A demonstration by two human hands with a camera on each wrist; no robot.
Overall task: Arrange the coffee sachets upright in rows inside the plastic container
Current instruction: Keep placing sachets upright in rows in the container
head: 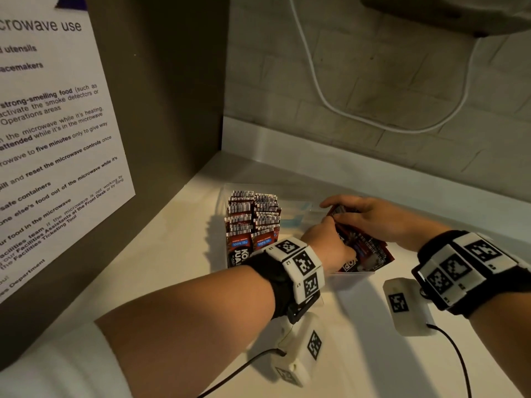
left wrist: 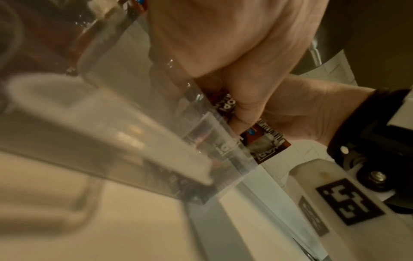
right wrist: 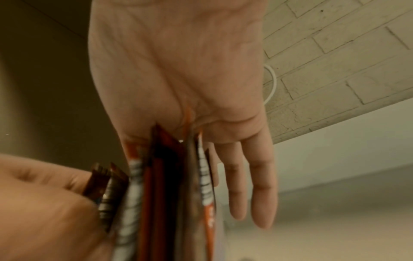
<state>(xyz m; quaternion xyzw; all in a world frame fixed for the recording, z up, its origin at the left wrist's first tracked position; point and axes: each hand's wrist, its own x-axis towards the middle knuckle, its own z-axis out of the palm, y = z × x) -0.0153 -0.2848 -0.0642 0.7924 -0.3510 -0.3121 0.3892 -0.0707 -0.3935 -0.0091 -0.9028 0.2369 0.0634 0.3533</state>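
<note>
A clear plastic container [head: 353, 273] stands on the white counter. Two rows of upright red-brown coffee sachets [head: 253, 219] fill its left end. Over its right part both hands meet on a loose bundle of sachets [head: 365, 251] that leans on the front right wall. My right hand [head: 344, 209] holds the bundle from above, its fingers [right wrist: 252, 176] straight along the bundle's far side in the right wrist view, thumb hidden. My left hand [head: 327, 242] pinches a few sachets [right wrist: 107, 185] at the bundle's near side. The left wrist view shows curled fingers [left wrist: 243, 109] on sachets [left wrist: 266, 141] behind the container wall [left wrist: 134, 123].
A dark microwave side with a paper notice [head: 51, 124] rises close on the left. A brick wall [head: 373, 81] with a hanging white cable [head: 321, 90] stands behind the counter. Black cables [head: 457, 349] from the wrist units trail over the counter's near part.
</note>
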